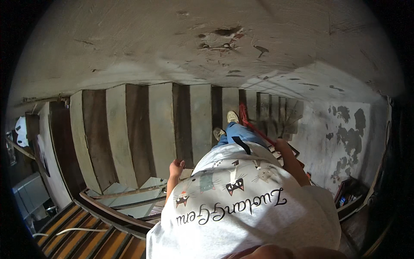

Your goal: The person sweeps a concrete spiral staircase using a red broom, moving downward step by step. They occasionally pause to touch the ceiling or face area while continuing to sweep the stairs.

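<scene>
My right hand (282, 146) is closed around the red handle of a broom (258, 128). The broom slants down across the stairs, and its red head (243, 113) rests by a step beside my shoes. Just left of my body, my left hand (176, 166) hangs with its fingers curled, and nothing shows in it. Below that hand runs the stair railing (138, 192), which it does not seem to touch. I stand on the wooden steps (160, 121) in light shoes (233, 116) and blue trousers.
A worn plaster wall (172, 52) rises along the far side of the stairs. Peeling paint marks the wall at right, above an open box (350, 199) of small things. Orange slats (82, 228) with a white cord lie at lower left, near a dark post.
</scene>
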The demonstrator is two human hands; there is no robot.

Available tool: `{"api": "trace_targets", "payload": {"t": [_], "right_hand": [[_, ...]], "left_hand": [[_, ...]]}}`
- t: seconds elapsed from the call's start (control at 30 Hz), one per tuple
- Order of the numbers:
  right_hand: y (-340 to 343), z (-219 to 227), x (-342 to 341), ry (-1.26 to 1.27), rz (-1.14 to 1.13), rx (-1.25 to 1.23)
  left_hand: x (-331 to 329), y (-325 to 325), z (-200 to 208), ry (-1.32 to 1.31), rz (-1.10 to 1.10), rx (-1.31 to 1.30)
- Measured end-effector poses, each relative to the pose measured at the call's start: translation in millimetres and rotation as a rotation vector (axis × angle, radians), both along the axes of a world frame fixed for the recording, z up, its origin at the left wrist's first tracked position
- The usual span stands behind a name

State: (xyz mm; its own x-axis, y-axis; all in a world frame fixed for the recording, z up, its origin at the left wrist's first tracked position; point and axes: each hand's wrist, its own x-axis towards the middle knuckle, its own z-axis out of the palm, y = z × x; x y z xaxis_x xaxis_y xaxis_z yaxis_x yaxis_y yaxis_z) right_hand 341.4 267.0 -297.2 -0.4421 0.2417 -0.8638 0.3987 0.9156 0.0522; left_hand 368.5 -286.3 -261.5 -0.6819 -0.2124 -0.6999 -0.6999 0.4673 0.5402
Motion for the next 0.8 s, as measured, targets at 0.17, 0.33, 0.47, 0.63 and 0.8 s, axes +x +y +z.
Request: {"api": "trace_targets", "payload": {"t": [0.17, 0.33, 0.47, 0.63, 0.8], "right_hand": [[-3.4, 14.1, -1.9, 0.025, -0.001, -0.041], [-23.6, 41.6, -12.9, -0.021, -0.075, 0.012], [-17.8, 30.0, -4.9, -0.068, -0.092, 0.006], [-11.5, 14.2, 4.1, -0.018, -0.088, -0.006], [-9.9, 5.2, 12.0, -0.022, -0.052, -0.02]], "left_hand": [[3.7, -7.1, -10.5, 0.107, -0.127, -0.113], [-0.8, 6.8, 20.0, 0.034, -0.067, -0.054], [-5.3, 9.3, 31.2, 0.03, -0.229, -0.157], [-5.6, 0.3, 20.5, 0.067, -0.158, -0.066], [-19.4, 10.3, 35.0, 0.041, -0.197, -0.077]]}}
